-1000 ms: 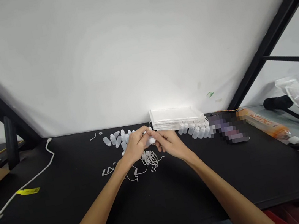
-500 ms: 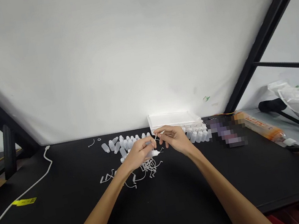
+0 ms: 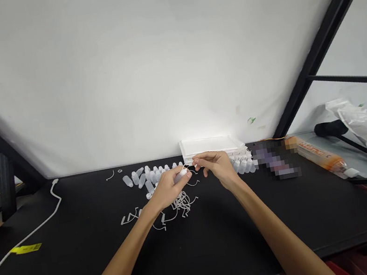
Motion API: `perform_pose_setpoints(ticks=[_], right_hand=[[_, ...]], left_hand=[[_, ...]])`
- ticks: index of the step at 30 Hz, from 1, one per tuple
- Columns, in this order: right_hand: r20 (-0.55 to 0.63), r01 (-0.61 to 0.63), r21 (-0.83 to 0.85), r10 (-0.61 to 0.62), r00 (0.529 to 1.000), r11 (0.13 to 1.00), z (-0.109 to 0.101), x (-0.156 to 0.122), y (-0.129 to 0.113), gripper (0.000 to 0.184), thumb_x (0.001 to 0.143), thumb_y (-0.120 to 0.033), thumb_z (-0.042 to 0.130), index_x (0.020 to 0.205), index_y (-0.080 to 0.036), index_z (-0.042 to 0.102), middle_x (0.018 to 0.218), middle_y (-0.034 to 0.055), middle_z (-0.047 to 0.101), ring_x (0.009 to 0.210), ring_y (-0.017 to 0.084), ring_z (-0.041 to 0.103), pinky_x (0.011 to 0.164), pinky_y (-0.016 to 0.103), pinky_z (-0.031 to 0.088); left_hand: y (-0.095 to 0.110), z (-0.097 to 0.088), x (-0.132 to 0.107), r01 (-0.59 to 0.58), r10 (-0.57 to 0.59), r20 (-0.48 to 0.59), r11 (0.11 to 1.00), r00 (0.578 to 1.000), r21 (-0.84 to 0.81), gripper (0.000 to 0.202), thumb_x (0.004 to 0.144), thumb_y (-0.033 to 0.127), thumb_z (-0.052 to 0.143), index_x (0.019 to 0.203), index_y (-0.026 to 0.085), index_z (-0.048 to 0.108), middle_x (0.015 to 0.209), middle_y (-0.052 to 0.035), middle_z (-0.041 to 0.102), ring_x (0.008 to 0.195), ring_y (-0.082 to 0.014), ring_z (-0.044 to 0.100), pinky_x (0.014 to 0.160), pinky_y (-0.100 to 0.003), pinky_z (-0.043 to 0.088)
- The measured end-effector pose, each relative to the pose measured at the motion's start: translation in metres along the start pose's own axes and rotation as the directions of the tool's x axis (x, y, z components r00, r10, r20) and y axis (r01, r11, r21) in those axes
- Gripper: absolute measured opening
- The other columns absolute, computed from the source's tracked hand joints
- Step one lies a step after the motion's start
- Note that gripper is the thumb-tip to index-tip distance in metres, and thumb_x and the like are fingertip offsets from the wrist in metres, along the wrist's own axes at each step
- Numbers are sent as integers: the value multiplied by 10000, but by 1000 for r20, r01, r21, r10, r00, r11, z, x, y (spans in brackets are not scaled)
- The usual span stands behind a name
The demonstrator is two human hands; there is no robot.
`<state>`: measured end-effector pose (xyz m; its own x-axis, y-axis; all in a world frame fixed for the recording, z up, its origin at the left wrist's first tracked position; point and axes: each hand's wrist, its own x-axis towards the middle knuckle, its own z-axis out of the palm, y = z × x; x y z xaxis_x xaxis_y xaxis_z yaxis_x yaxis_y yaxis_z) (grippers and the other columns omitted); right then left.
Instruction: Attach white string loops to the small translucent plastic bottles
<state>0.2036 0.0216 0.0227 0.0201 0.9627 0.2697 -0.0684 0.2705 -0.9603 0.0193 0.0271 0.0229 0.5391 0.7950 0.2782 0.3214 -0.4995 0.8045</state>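
Observation:
My left hand (image 3: 169, 188) is wrapped round a small white bottle (image 3: 180, 175), its capped end pointing right. A thin pale strand rises at the bottle's top. Just to the right, my right hand (image 3: 217, 167) pinches a tiny white piece (image 3: 195, 164), too small to name, with its other fingers loosely curled. Several translucent bottles (image 3: 156, 175) stand or lie behind my left hand. Below it lies a tangle of thin white bent strips (image 3: 182, 202). More bottles (image 3: 243, 165) are lined up beyond my right hand.
A stack of flat white trays or boxes (image 3: 211, 146) rests against the wall. On the black table (image 3: 197, 258) lie a white cable (image 3: 50, 218) and a yellow label (image 3: 27, 249) at left. An orange-printed plastic package (image 3: 316, 155) and a blurred-out object (image 3: 278, 162) are at right.
My left hand now has the bottle in its grasp, its top raised between thumb and fingers. The thin strip held between both hands no longer shows the same way. My right hand stays close.

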Motion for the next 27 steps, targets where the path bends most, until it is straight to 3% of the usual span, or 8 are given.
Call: perform_pose_setpoints(ticks=[12,27], right_hand=[[41,-87,99,83,996,991,11,-6,-3,253,687,-399,749,738,-152,724,754,47,609,631,107,478,411,182,326],[57,-100,129,94,994,987,17,-7,-1,248,680,-390,751,731,-150,717,719,42,609,641,116,506,427,187,355]], left_hand=[[-6,2,0,5,-6,-15,998,1000,-65,326,929,463,441,886,170,578,663,22,410,569,-112,351,522,-246,302],[-4,0,0,10,-10,6,998,1000,-63,328,929,444,439,907,164,610,644,29,373,575,-115,350,532,-240,327]])
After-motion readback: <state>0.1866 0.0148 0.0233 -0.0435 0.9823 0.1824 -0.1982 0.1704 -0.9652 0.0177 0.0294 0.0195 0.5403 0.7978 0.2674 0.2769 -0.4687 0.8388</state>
